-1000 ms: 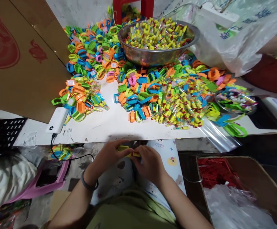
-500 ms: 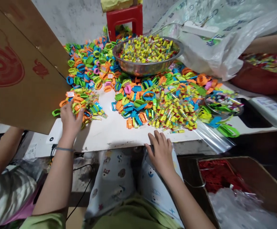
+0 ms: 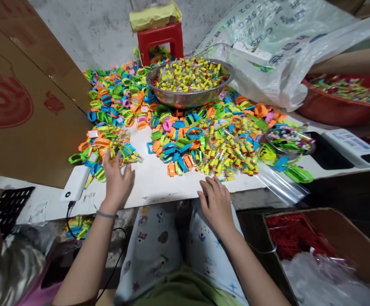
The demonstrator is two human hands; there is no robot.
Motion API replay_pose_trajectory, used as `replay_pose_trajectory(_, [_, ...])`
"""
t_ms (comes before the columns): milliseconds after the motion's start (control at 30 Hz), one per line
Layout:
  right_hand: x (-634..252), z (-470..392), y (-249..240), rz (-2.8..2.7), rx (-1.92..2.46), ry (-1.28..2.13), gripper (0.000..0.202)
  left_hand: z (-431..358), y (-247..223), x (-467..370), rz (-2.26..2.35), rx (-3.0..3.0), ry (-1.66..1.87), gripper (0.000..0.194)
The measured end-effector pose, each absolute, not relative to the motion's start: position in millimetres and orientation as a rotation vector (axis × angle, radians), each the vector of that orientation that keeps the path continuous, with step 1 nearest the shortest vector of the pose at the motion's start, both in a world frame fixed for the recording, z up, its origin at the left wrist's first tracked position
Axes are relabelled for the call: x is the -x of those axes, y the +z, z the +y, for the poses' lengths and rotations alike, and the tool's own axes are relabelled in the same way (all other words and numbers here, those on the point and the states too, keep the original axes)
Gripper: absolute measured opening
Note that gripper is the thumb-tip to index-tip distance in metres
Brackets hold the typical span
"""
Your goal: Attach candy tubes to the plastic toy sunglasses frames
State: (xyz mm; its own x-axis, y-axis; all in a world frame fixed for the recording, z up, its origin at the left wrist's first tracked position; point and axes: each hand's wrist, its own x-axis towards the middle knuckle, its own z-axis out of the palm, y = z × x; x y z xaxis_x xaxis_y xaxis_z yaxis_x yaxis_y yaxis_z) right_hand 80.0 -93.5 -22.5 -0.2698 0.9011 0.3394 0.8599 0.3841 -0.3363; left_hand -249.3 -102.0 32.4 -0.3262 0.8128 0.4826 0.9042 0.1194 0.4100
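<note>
My left hand (image 3: 118, 180) hovers over the white tabletop (image 3: 155, 182), fingers apart and holding nothing, just right of a small pile of colourful plastic bands and wrapped candy tubes (image 3: 103, 142). At the table's front edge rests my right hand (image 3: 216, 202), its fingers loosely bent and spread, with nothing in it. Beyond it lies a heap of yellow candy tubes (image 3: 226, 155), beside a pile of orange, blue and green bands (image 3: 180, 146). A metal bowl (image 3: 188, 98) full of yellow tubes stands behind them.
A tall cardboard box (image 3: 28, 140) and a white power bank (image 3: 75, 182) with a cable are at left. At right are a small dish (image 3: 290, 148), a black phone (image 3: 328, 153), a red basin (image 3: 344, 110) and clear plastic bags (image 3: 280, 185). Other people's arms show at both sides.
My left hand has moved right and toward me, off the small pile, and its fingers have opened. My right hand has hardly moved. The view has shifted slightly.
</note>
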Motion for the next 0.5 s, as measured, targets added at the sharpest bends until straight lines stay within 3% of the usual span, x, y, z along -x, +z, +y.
replay_pose_trajectory(233, [-72, -102, -19, -2.207, 1.146, 0.325, 0.025, -75, 9, 169, -2.045, 2.387, -1.075, 0.04])
replay_pose_trajectory(500, [-71, -106, -15, -2.219, 1.148, 0.379, 0.028, -58, -7, 153, -2.06, 2.408, -1.121, 0.025])
